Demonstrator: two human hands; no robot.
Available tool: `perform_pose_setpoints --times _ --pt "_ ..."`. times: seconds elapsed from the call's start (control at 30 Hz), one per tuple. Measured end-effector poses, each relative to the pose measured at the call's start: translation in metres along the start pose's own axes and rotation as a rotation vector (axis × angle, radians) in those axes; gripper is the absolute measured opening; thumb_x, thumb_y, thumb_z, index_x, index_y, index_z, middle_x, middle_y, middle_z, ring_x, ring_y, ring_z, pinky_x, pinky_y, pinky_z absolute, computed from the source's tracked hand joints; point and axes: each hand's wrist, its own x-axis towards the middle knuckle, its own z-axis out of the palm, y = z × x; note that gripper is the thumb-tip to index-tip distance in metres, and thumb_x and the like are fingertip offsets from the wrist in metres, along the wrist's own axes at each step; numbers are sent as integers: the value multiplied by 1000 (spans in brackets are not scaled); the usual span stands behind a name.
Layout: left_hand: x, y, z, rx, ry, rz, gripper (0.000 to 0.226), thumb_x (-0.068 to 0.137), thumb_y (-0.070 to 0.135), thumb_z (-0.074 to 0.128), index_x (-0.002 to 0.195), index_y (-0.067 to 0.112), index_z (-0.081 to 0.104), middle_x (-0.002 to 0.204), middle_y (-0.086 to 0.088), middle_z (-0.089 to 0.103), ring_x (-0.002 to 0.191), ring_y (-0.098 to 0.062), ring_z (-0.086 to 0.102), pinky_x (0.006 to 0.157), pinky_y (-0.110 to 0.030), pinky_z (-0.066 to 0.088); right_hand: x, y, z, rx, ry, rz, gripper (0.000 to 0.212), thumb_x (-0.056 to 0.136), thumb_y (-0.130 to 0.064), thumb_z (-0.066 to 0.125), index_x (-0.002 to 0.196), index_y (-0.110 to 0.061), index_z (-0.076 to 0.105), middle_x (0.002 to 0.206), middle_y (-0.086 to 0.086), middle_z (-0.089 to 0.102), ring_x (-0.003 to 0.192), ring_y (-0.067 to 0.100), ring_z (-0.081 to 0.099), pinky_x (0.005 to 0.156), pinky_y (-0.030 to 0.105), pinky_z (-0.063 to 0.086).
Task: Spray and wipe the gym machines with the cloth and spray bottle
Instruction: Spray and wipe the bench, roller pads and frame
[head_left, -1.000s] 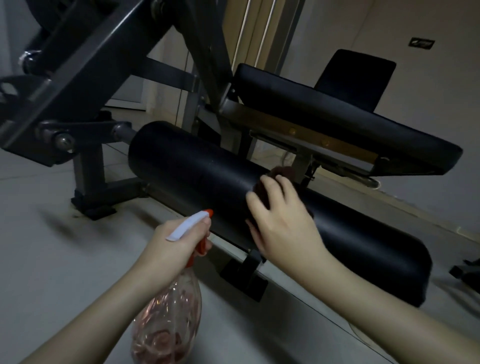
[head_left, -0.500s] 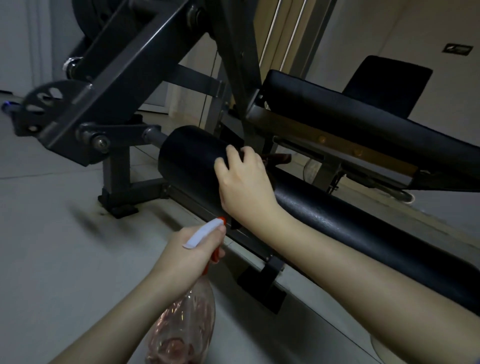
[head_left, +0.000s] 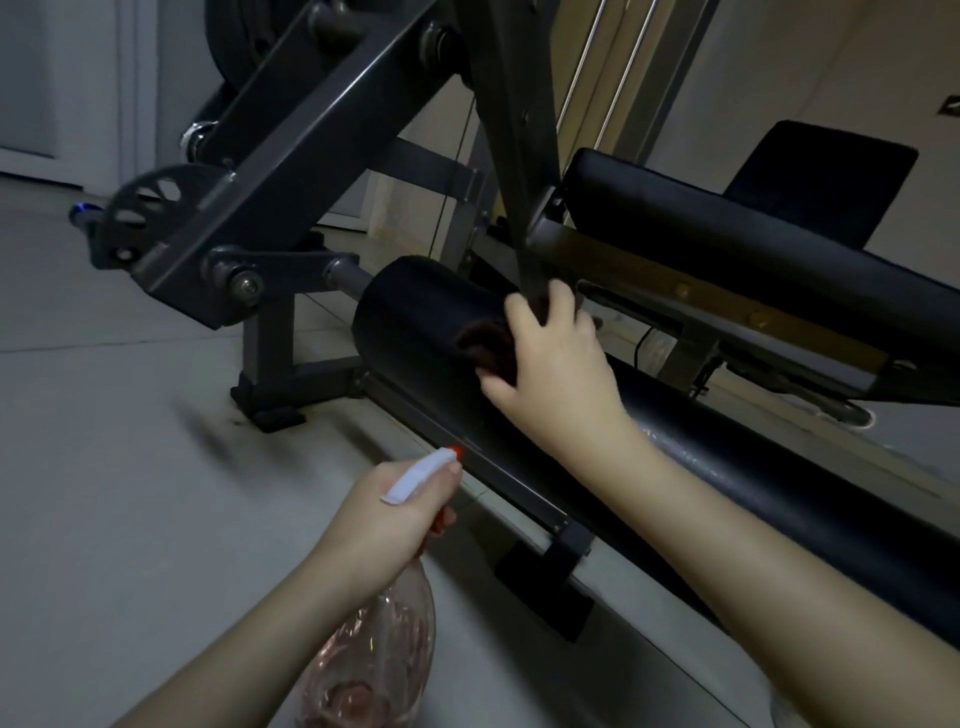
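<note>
A long black padded roller (head_left: 415, 322) of a gym machine runs from centre to lower right. My right hand (head_left: 550, 364) lies over its left part and grips a dark brown cloth (head_left: 485, 345), pressing it on the pad; most of the cloth is hidden under the palm. Lower down, my left hand (head_left: 395, 512) holds a clear spray bottle (head_left: 374, 665) by its neck, its white and orange nozzle (head_left: 421, 473) pointing up towards the roller.
The machine's dark grey steel frame (head_left: 280, 171) and pivot arm rise at the left. A black padded bench (head_left: 727, 249) sits above the roller. A foot bracket (head_left: 545, 582) stands on the pale tiled floor (head_left: 104, 467).
My right hand with the cloth slid left along the roller from its middle to near its left end. The left hand kept holding the bottle below.
</note>
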Motion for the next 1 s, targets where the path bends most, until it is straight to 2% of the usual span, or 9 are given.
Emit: perform_pose_setpoints --times 0.1,0.2,0.33,0.5,0.6,0.7,0.8,0.87,1.0 --pt "1 -1 -5 10 23 3 45 92 48 54 67 13 66 62 -2 65 58 -11 56 59 -28 40 3 -12 10 -43 81 -72 56 88 -37 58 135 -15 37 143 18 26 119 37 40 96 41 43" --pt "2 0 -7 23 35 27 45 94 44 53 64 12 63 62 -1 64 58 -10 56 60 -27 41 32 -31 22 -56 122 -133 44 92 -29 54 130 -10 44 137 19 36 111 37 46 89 41 46" --pt "5 -4 -12 -19 45 40 48 90 52 55 69 10 66 68 -8 67 61 -12 59 60 -28 42 65 -50 39 -56 135 -182 41 94 -25 50 130 -8 44 137 19 36 112 39 45 89 42 45" --pt "8 -12 -14 -51 54 11 47 80 57 52 64 15 64 65 -4 66 59 -10 57 57 -27 40 94 -69 46 -43 142 -207 32 94 -23 49 124 -10 49 128 16 41 107 36 46 85 41 45" --pt "9 -20 -20 -77 99 5 49 76 59 55 67 11 66 67 -10 67 60 -13 57 56 -27 39 110 -74 49 1 121 -214 30 95 -25 48 121 -11 52 126 15 42 107 36 46 83 40 49" --pt "10 -24 -27 -93 140 -23 46 83 55 63 75 11 69 73 -14 69 63 -18 59 56 -28 40 131 -76 47 67 52 -165 35 96 -28 47 127 -13 48 129 15 41 111 36 46 82 38 50" --pt "13 -24 -33 -56 135 -20 52 82 59 57 74 9 66 74 -18 67 62 -21 57 53 -25 40 160 -73 49 154 -66 -51 39 96 -32 46 131 -16 47 128 15 43 110 35 50 85 40 51" --pt "14 -23 -37 -25 147 -19 53 88 55 57 72 6 66 74 -18 67 64 -28 58 54 -24 41 171 -67 50 250 -118 14 38 95 -33 46 129 -18 50 126 13 47 105 31 54 84 41 53" --pt "15 -21 -43 -25 163 -44 50 91 50 55 79 4 69 78 -16 69 78 -37 64 60 -27 44 172 -51 52 399 -129 47 39 95 -30 45 131 -18 51 128 12 49 105 28 57 89 40 52"
